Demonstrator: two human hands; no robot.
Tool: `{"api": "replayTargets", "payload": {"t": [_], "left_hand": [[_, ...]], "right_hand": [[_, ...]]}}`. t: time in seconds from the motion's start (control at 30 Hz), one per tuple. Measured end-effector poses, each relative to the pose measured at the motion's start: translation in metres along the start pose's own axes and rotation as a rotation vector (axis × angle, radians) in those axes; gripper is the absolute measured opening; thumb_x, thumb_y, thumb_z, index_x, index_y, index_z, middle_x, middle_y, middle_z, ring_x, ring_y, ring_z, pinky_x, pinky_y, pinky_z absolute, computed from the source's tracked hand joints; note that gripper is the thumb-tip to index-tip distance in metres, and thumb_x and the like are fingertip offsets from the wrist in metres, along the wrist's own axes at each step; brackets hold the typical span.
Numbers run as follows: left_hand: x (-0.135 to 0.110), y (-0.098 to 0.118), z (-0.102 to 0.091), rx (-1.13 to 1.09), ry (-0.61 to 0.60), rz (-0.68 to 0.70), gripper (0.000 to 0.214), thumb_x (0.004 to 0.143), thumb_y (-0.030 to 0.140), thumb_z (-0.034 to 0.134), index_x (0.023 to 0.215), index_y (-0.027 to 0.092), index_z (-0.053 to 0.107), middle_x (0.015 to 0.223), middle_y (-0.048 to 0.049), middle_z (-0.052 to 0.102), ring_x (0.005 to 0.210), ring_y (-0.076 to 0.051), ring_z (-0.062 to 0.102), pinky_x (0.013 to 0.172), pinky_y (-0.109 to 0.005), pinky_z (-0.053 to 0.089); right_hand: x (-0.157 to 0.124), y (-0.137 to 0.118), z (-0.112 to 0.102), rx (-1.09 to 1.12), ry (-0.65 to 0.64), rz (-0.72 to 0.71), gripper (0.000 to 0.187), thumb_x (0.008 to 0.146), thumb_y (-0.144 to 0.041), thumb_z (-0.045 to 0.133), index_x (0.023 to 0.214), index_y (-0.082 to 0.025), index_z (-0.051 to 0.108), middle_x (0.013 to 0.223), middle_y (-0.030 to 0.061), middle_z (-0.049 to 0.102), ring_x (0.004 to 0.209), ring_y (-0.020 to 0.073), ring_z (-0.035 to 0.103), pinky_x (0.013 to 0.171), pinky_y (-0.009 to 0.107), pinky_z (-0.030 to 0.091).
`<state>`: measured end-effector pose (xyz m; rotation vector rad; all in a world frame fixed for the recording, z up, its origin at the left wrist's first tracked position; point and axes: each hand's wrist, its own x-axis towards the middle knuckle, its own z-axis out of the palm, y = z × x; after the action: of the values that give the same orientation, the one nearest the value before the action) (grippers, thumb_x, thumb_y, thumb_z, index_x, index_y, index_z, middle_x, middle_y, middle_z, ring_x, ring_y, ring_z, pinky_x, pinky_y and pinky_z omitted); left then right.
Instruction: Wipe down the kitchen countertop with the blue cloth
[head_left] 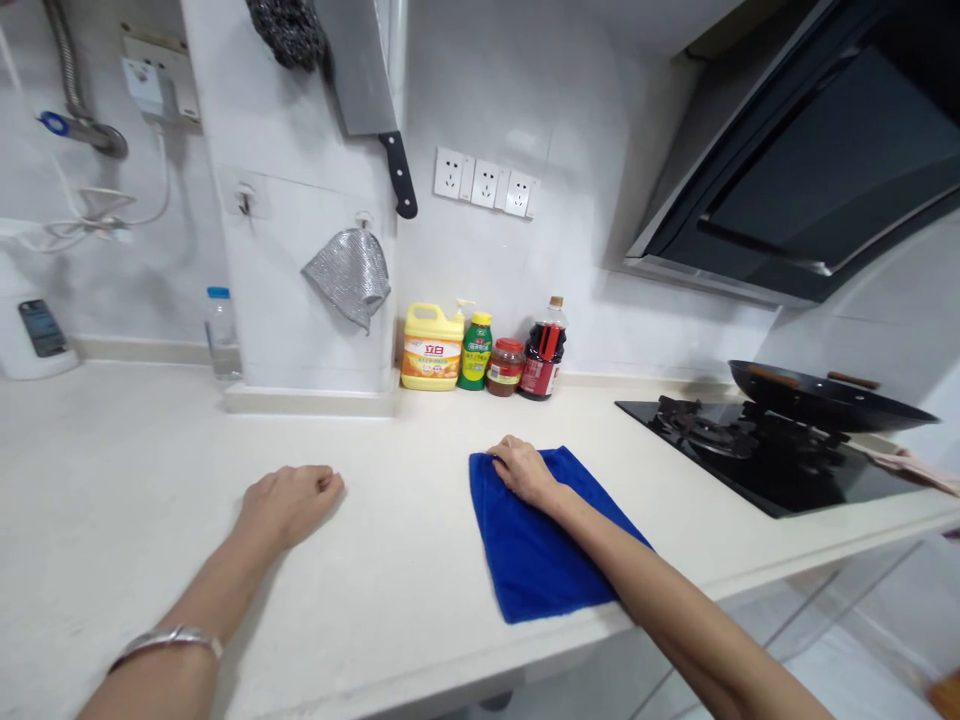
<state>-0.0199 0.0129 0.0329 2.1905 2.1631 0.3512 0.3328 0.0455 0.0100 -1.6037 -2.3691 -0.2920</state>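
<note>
A blue cloth [525, 550] lies spread on the pale countertop [390, 560], its lower edge close to the counter's front. My right hand [521, 470] is at the cloth's upper part, fingers bent and gripping the fabric against the surface. To the left, my left hand [289, 503] rests on the bare counter, fingers curled in a loose fist with nothing seen in it. A silver bangle [169, 638] circles my left wrist. Behind the cloth, against the wall, stand a yellow detergent jug [432, 350], a green bottle [475, 352], a red-lidded jar [506, 367] and a dark sauce bottle [543, 355].
On the right, a black gas stove [720, 455] carries a wok [825, 395] beneath a dark range hood [810, 170]. A cleaver [375, 95], a steel-wool scrubber [289, 30] and a silver mesh cloth [351, 270] hang at the wall. A clear bottle [222, 335] stands left.
</note>
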Motion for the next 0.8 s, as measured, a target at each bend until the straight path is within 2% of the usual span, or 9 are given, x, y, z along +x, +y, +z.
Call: {"api": "replayTargets", "payload": {"t": [0.1, 0.23, 0.33, 0.47, 0.53, 0.6, 0.7, 0.73, 0.8], "left_hand": [[0.000, -0.001, 0.001, 0.000, 0.009, 0.002, 0.042, 0.086, 0.044, 0.029, 0.071, 0.023, 0.061, 0.081, -0.0106, 0.068, 0.080, -0.030, 0.061, 0.068, -0.036, 0.037], [0.000, -0.001, 0.002, 0.005, 0.016, 0.001, 0.041, 0.086, 0.043, 0.029, 0.072, 0.023, 0.062, 0.080, -0.0105, 0.067, 0.081, -0.029, 0.061, 0.068, -0.035, 0.037], [0.000, -0.001, 0.001, 0.005, 0.008, 0.003, 0.042, 0.086, 0.043, 0.029, 0.073, 0.023, 0.063, 0.081, -0.0101, 0.067, 0.081, -0.029, 0.061, 0.069, -0.035, 0.038], [-0.002, -0.001, -0.003, -0.006, -0.007, 0.015, 0.043, 0.088, 0.043, 0.029, 0.074, 0.022, 0.064, 0.081, -0.0106, 0.068, 0.082, -0.029, 0.062, 0.070, -0.035, 0.039], [-0.003, -0.002, -0.004, -0.017, -0.011, 0.020, 0.044, 0.089, 0.044, 0.028, 0.075, 0.022, 0.064, 0.082, -0.0111, 0.068, 0.082, -0.030, 0.062, 0.070, -0.036, 0.039], [-0.001, -0.003, -0.004, -0.020, -0.022, 0.018, 0.045, 0.089, 0.046, 0.029, 0.075, 0.022, 0.064, 0.085, -0.0115, 0.069, 0.083, -0.031, 0.061, 0.071, -0.038, 0.040], [0.004, -0.006, -0.002, -0.016, -0.041, 0.014, 0.047, 0.088, 0.049, 0.029, 0.081, 0.023, 0.067, 0.091, -0.0119, 0.070, 0.089, -0.034, 0.061, 0.074, -0.040, 0.041], [0.006, -0.006, -0.001, -0.019, -0.048, 0.009, 0.048, 0.088, 0.051, 0.029, 0.085, 0.023, 0.068, 0.094, -0.0121, 0.070, 0.091, -0.034, 0.061, 0.075, -0.040, 0.042], [0.009, -0.007, 0.000, -0.026, -0.061, 0.002, 0.049, 0.087, 0.052, 0.030, 0.094, 0.024, 0.069, 0.101, -0.0126, 0.070, 0.094, -0.035, 0.061, 0.077, -0.041, 0.043]], "right_hand": [[-0.004, -0.004, -0.007, -0.045, 0.014, -0.013, 0.030, 0.099, -0.021, 0.045, 0.118, -0.021, 0.068, 0.107, 0.0095, 0.066, 0.098, 0.0208, 0.061, 0.090, 0.032, 0.044], [-0.006, -0.011, -0.019, -0.105, 0.072, -0.027, 0.034, 0.101, -0.020, 0.039, 0.123, -0.021, 0.064, 0.123, 0.0133, 0.061, 0.113, 0.0252, 0.054, 0.096, 0.038, 0.040], [0.001, -0.019, -0.025, -0.118, 0.097, 0.011, 0.035, 0.103, -0.025, 0.035, 0.124, -0.023, 0.063, 0.119, 0.0139, 0.060, 0.105, 0.0251, 0.056, 0.090, 0.036, 0.044], [0.014, -0.034, -0.017, 0.029, 0.009, 0.044, 0.035, 0.102, -0.024, 0.035, 0.125, -0.024, 0.062, 0.112, 0.0116, 0.062, 0.097, 0.0213, 0.061, 0.087, 0.033, 0.048], [0.015, -0.042, -0.010, 0.064, -0.008, 0.016, 0.037, 0.100, -0.021, 0.039, 0.131, -0.023, 0.057, 0.116, 0.0105, 0.062, 0.104, 0.0208, 0.061, 0.094, 0.032, 0.047], [0.010, -0.047, -0.008, 0.130, 0.035, -0.071, 0.046, 0.098, -0.021, 0.041, 0.144, -0.020, 0.044, 0.132, 0.0112, 0.057, 0.119, 0.0208, 0.055, 0.103, 0.033, 0.044], [-0.005, -0.039, -0.015, 0.236, 0.126, -0.208, 0.056, 0.098, -0.022, 0.039, 0.153, -0.018, 0.029, 0.148, 0.0109, 0.046, 0.133, 0.0193, 0.046, 0.110, 0.033, 0.039], [-0.011, -0.030, -0.019, 0.229, 0.128, -0.182, 0.054, 0.098, -0.023, 0.038, 0.151, -0.019, 0.033, 0.147, 0.0096, 0.049, 0.132, 0.0190, 0.048, 0.109, 0.032, 0.040], [-0.025, -0.002, -0.028, 0.159, 0.101, -0.021, 0.046, 0.098, -0.021, 0.038, 0.144, -0.020, 0.046, 0.136, 0.0083, 0.060, 0.123, 0.0191, 0.056, 0.107, 0.031, 0.042]]}}
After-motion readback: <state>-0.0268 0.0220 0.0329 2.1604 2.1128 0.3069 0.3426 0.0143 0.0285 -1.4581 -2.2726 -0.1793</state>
